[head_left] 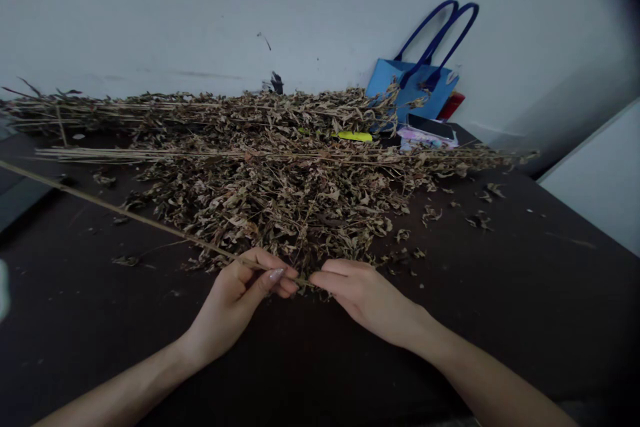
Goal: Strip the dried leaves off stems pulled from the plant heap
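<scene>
Left hand [236,300] pinching dry stem [165,227], right hand [367,295] likewise

Dark table [525,267], running back to the wall; a broad heap of dried leaves [280,193] covers its middle, with pale stems [95,155] extending from it toward the left. Loose leaf fragments [479,220] lie scattered right of the heap. Toward the rear right: blue bag [383,79], base partly hidden by leaves, and a pastel-patterned item [425,140] in front of it.
</scene>
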`<action>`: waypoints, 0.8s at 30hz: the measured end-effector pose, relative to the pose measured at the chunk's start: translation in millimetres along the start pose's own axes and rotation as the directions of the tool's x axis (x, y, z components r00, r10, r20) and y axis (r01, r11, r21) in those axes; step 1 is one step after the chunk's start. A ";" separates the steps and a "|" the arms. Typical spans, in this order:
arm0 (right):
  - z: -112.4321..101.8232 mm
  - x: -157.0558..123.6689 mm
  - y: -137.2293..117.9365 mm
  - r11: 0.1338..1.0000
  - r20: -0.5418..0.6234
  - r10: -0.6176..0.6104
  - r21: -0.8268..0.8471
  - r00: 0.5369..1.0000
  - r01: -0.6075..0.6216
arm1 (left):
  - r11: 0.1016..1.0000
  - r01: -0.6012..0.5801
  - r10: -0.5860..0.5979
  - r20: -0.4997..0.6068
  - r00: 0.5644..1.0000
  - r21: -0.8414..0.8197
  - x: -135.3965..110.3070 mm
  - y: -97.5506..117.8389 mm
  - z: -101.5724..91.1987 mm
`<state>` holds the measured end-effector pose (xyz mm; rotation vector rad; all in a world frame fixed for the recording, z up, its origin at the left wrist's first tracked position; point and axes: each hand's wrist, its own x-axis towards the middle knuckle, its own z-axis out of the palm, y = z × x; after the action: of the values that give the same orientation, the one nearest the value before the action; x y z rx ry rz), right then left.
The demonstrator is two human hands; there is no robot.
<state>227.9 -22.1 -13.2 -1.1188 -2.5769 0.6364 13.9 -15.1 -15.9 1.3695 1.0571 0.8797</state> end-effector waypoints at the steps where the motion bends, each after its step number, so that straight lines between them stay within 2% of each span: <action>1: 0.2 0.0 0.8 1.000 0.007 0.002 0.012 1.000 -0.002 | 1.000 0.000 0.000 0.002 1.000 0.012 0.1 -0.2 -0.1; 6: 1.0 0.7 5.0 0.998 0.036 -0.003 0.061 0.999 0.001 | 0.999 -0.015 0.015 -0.001 1.000 0.047 1.0 -1.1 -0.8; 13: -1.4 0.6 2.6 1.000 0.080 -0.018 0.002 0.997 0.018 | 0.999 -0.009 0.009 0.002 1.000 0.039 0.1 0.1 0.2; 24: 1.1 1.9 -1.9 0.996 0.004 -0.005 -0.085 1.000 0.005 | 1.000 -0.023 0.023 0.009 1.000 0.020 -2.6 3.5 2.2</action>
<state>225.0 -22.1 -13.0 -1.1371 -2.6313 0.5324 15.4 -18.1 -12.4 1.4035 1.0481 0.8809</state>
